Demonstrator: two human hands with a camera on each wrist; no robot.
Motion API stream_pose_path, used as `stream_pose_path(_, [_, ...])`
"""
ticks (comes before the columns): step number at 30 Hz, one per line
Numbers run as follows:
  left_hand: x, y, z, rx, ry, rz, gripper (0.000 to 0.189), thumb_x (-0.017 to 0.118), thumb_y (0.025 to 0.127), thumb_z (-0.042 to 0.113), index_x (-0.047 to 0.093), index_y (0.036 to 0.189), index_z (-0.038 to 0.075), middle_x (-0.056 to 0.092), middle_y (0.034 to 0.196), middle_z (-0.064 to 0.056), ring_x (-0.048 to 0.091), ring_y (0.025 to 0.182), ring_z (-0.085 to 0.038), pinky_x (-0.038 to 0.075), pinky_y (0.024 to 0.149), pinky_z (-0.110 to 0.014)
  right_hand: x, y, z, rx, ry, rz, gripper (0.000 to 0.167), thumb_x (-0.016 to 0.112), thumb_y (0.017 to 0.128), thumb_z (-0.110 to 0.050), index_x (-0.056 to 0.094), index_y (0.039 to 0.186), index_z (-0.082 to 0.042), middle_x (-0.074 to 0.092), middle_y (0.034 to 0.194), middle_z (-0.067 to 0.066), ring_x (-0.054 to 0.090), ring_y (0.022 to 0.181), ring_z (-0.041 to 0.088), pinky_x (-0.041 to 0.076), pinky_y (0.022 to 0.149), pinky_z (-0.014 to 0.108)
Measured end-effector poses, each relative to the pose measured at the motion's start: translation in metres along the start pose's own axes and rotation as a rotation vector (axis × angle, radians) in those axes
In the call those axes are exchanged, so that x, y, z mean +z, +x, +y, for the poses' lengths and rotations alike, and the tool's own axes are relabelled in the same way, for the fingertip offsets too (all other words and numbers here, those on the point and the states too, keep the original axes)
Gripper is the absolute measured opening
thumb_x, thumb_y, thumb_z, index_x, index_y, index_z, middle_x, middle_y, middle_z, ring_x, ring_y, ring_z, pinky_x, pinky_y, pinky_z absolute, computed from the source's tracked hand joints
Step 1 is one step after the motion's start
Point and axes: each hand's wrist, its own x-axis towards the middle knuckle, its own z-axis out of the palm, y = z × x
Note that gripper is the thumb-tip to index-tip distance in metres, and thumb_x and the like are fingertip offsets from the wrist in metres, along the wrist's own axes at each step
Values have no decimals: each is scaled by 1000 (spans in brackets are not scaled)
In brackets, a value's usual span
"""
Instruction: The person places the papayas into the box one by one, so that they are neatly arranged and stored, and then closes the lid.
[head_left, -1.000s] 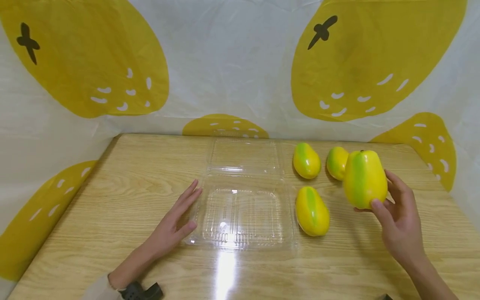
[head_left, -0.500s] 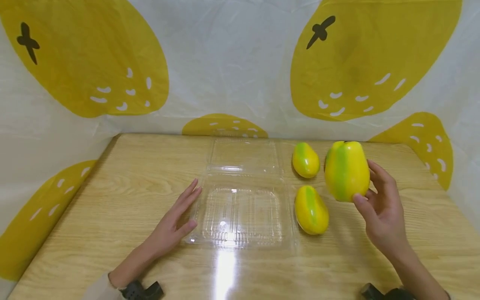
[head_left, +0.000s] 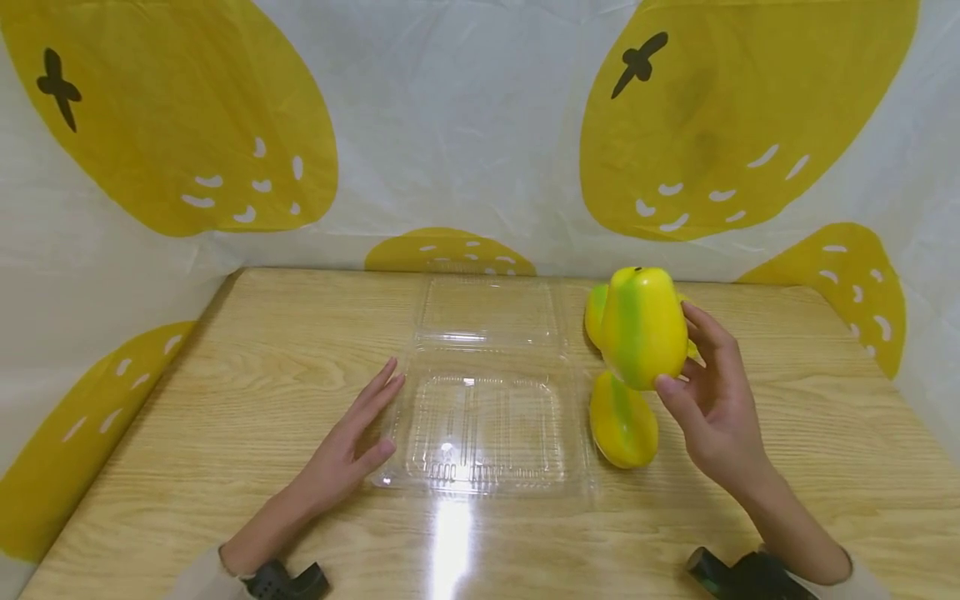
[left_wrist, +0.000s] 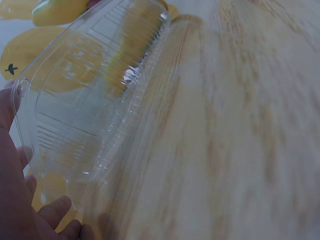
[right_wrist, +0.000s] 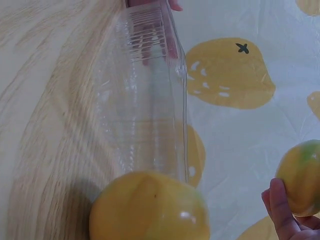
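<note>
My right hand grips a yellow papaya with a green stripe, thumb in front and fingers behind. It is raised above the table, right of the clear plastic clamshell box. The box lies with its lid folded back. Along the box's left edge, my left hand rests with fingers extended; in the left wrist view its fingers are beside the box wall. Another papaya lies by the box's right side. Two more, a left one and a right one, are partly hidden behind the held papaya.
The wooden table meets a white cloth backdrop printed with big yellow fruit at its back and sides. A black wrist camera mount is on the left forearm, another mount on the right.
My right hand has carried the papaya left and slightly up, from the right side toward the box, now in front of the back papayas. My left hand has stayed put.
</note>
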Motion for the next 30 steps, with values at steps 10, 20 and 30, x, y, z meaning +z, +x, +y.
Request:
stream_pose_path(10, [1, 0, 1, -3, 0, -2, 65, 57, 96, 32, 28, 151, 12, 11, 160, -6, 10, 144, -30, 14, 105, -65, 18, 16, -4, 33, -38, -64, 64, 50, 88, 14, 22, 145, 8, 34, 138, 26, 52, 109, 29, 51, 85, 25])
stream_pose_path(20, [0, 1, 1, 1, -1, 1, 65, 56, 97, 33, 27, 152, 12, 10, 160, -6, 10, 144, -31, 13, 106, -65, 34, 33, -3, 42, -68, -121, 63, 53, 89, 11, 26, 146, 6, 36, 140, 24, 53, 110, 29, 52, 82, 27])
stream_pose_path(30, [1, 0, -2, 1, -2, -1, 65, 55, 97, 34, 27, 152, 14, 10, 160, -6, 10, 144, -31, 13, 106, -65, 51, 42, 1, 135, -135, -210, 66, 56, 93, 3, 24, 150, -6, 34, 141, 17, 54, 115, 27, 52, 84, 30])
